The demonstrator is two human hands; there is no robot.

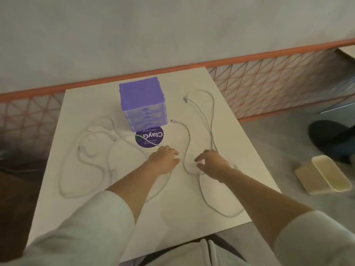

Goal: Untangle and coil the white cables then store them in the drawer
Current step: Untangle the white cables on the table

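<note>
Several white cables lie loose on the white table (192,208). One tangle (99,143) spreads at the left, and a long cable (208,120) runs down the right side into a loop (217,206). Another cable (186,150) snakes between my hands without touching either. My left hand (164,160) and my right hand (212,160) hover low over the table's middle with curled fingers. Cable strands pass under both hands, and whether either hand holds one is hidden. A purple drawer unit (143,104) stands at the back, all its drawers closed.
A round purple sticker (149,138) lies in front of the drawer unit. An orange mesh railing (269,89) runs behind the table. On the floor at the right are a beige box (322,175) and a dark shoe (330,137).
</note>
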